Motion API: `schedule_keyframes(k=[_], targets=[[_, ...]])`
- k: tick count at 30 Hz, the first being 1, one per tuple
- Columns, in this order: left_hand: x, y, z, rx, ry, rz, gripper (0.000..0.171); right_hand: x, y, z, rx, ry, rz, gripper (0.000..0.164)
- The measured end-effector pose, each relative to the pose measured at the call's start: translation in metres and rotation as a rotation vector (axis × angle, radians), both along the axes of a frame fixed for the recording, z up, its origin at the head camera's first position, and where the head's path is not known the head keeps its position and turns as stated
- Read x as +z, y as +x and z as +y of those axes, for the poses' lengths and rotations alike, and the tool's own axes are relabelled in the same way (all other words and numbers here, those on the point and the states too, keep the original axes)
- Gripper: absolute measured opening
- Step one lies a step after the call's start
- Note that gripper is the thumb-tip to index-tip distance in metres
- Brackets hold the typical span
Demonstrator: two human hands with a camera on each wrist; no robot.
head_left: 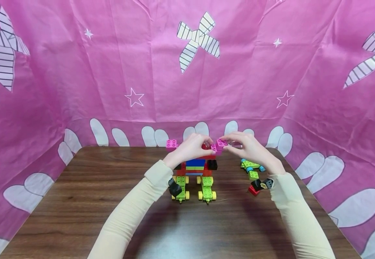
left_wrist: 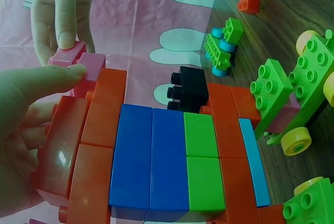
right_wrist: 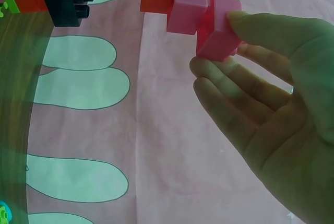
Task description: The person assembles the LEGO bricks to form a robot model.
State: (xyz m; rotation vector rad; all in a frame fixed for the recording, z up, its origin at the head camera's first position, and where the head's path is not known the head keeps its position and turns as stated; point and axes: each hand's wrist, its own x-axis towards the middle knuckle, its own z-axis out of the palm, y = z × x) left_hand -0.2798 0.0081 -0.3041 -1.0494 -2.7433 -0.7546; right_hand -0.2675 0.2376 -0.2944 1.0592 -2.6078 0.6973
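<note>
A built brick figure with a blue middle [head_left: 195, 163] stands on two green wheeled bases [head_left: 208, 192] with yellow wheels. My left hand [head_left: 191, 148] curls over its top, and my left thumb and fingers pinch a pink brick [right_wrist: 187, 7] at the right end of the red row [left_wrist: 104, 106]. A second pink brick [right_wrist: 222, 33], touching or very close to the first, is pinched between my right hand's [head_left: 251, 148] thumb and fingertips. On the figure's opposite shoulder is another pink brick [head_left: 171, 144]. A black brick [left_wrist: 192, 89] juts from its side.
On the wooden table [head_left: 93, 201], right of the figure, lie a green piece with blue wheels [head_left: 250, 164] and a red brick [head_left: 253, 191]. A pink patterned cloth [head_left: 233, 79] hangs behind and at both sides.
</note>
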Motion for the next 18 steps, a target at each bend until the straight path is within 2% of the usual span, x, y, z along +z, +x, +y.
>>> schedule_keyframes(k=[9,18], targets=[[0.0000,-0.0002,-0.0002,0.003,-0.001,-0.001,0.037,-0.0010,-0.0010,-0.0005,-0.003,-0.009,-0.019,0.034],[0.0000,-0.0004,-0.0003,-0.008,-0.003,0.000,0.037,0.0000,-0.0012,-0.0005,-0.012,0.033,0.030,0.037]])
